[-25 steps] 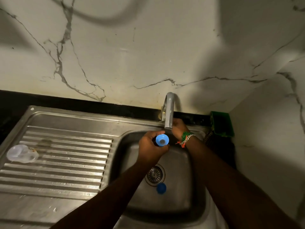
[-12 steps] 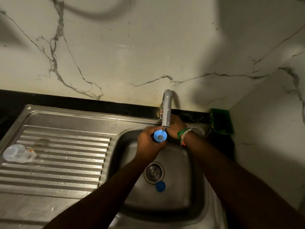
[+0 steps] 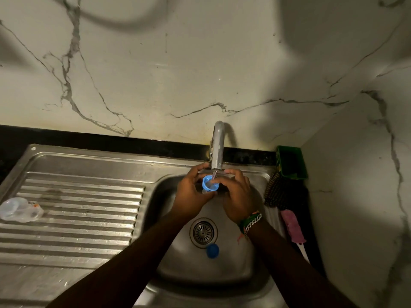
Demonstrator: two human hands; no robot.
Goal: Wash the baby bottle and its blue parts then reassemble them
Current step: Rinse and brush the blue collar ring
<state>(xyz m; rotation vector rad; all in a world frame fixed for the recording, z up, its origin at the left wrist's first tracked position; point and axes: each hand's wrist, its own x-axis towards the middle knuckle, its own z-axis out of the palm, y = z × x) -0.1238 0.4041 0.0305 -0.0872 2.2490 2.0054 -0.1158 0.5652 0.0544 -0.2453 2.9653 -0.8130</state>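
A blue ring with its clear teat (image 3: 210, 184) sits under the tap (image 3: 218, 147), and a thin stream of water falls into it. My left hand (image 3: 191, 192) grips it from the left. My right hand (image 3: 239, 196) holds it from the right, fingers curled against its rim. A blue cap (image 3: 212, 250) lies on the floor of the sink basin (image 3: 222, 267), just below the drain (image 3: 203, 232). The clear baby bottle (image 3: 20, 209) lies on its side at the left end of the ribbed draining board (image 3: 77, 214).
A dark bristled brush with a pink handle (image 3: 287, 210) lies along the sink's right rim. A green holder (image 3: 291, 162) stands in the back right corner. Marble walls close in behind and on the right.
My right hand has come away from behind the tap and now holds the blue part together with my left. Water now runs from the tap onto it.
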